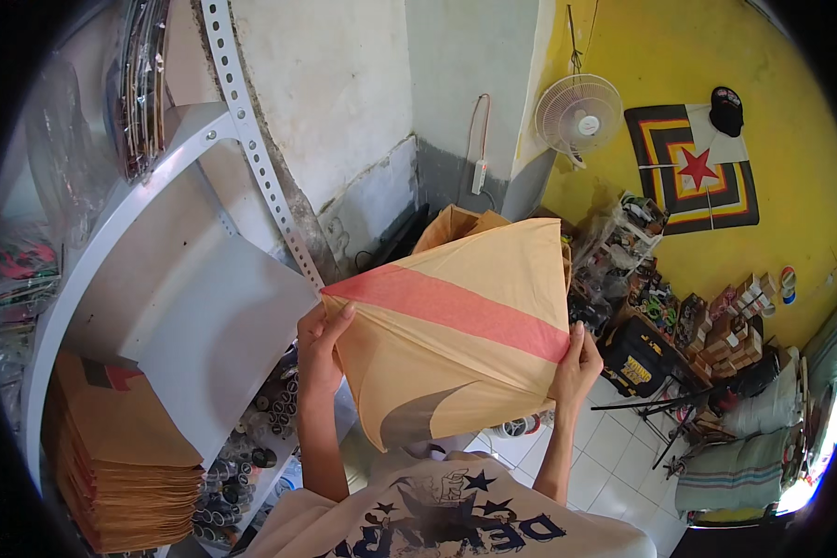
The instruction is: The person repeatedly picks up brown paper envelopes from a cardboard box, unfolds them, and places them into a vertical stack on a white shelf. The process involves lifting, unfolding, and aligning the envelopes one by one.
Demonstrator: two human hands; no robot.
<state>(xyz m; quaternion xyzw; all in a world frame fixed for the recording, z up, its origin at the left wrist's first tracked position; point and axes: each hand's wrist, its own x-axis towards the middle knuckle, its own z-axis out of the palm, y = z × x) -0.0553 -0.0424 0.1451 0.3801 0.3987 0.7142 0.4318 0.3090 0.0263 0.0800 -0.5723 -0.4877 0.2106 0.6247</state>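
A thin tan sheet (446,316), cloth or paper, is stretched out in front of my chest. It has a red diagonal band and a dark grey curved mark near its lower edge, with creases fanning from the left corner. My left hand (321,352) pinches that left corner, thumb on top. At the opposite edge, by the end of the red band, my right hand (577,365) grips the sheet between thumb and fingers. Most of my fingers are hidden behind it. Beyond the sheet, the top of a brown cardboard box (448,226) shows partly.
A white metal shelf (223,325) curves along the left, bearing a thick stack of brown folded sheets (139,502). Dark-capped cylinders (223,488) stand beneath. To the right are a black case (637,358), small cartons (735,335), striped sacks (735,484) and a wall fan (581,116).
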